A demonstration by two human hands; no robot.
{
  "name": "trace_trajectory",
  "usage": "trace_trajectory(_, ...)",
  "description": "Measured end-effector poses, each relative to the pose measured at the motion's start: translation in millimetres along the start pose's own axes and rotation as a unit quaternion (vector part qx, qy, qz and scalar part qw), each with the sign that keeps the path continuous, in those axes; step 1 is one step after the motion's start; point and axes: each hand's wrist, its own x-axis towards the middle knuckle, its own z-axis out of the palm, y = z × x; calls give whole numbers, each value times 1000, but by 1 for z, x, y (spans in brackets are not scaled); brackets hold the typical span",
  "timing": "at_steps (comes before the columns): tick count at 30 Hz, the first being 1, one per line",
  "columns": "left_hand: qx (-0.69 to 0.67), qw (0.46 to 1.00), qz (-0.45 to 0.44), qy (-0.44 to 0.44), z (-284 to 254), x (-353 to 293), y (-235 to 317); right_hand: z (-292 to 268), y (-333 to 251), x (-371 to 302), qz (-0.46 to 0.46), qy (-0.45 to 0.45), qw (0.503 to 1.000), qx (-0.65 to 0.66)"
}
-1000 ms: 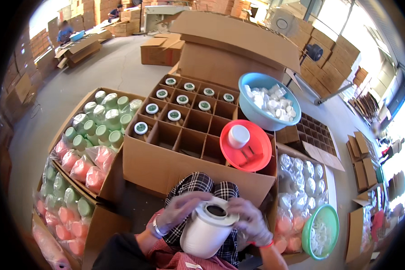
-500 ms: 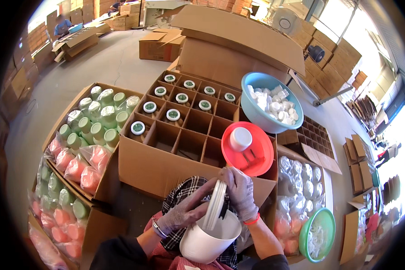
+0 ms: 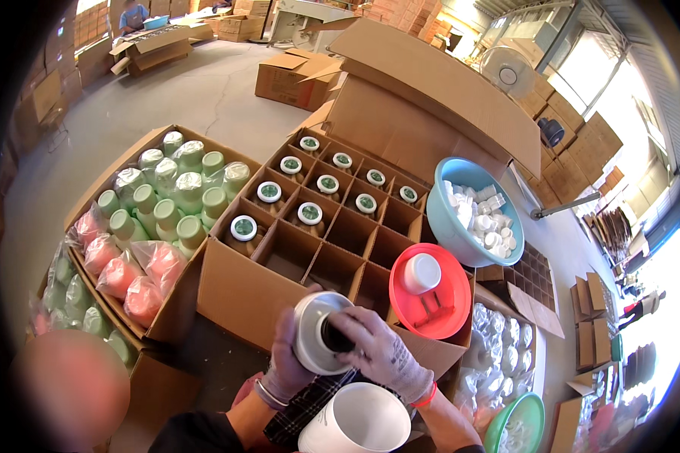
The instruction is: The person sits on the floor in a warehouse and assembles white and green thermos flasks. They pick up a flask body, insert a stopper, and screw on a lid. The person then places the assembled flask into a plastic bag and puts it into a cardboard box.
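Note:
My left hand [image 3: 285,362], in a pale work glove and blurred by motion, is closed round the rim of a white round lid [image 3: 310,332]. The lid's face is turned up toward me, with a dark round piece [image 3: 335,337] at its middle. Bent fingers of my gloved right hand [image 3: 389,359] are closed on that dark piece; the fingertips are partly hidden. Below both hands a white plastic tub [image 3: 310,436] stands upright at my lap, its mouth uncovered.
Ahead stands a divided carton [image 3: 257,321] with several white-and-green-topped bottles [image 3: 243,227]. On its right are a red bowl [image 3: 449,328] holding a white cup, and a blue basin [image 3: 447,234] of white caps. A carton at left holds green cups [image 3: 167,215]; a green basin [image 3: 533,419] stands low right.
The white lid has moved left and up, off the tub, and turned from edge-on to face me. My right hand has shifted from its top edge to the dark middle. The view has tilted.

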Motion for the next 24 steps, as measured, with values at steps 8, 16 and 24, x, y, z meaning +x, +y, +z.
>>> trace_trajectory(8,359,926,90,-72,-23,73,16,3,54,47,235,95,967,-22)
trace_trajectory(16,816,474,329,23,-83,164,34,-42,158,166,275,-115,921,-250)
trace_trajectory(24,876,419,231,-63,-82,170,27,-61,438,201,351,117,891,-264)
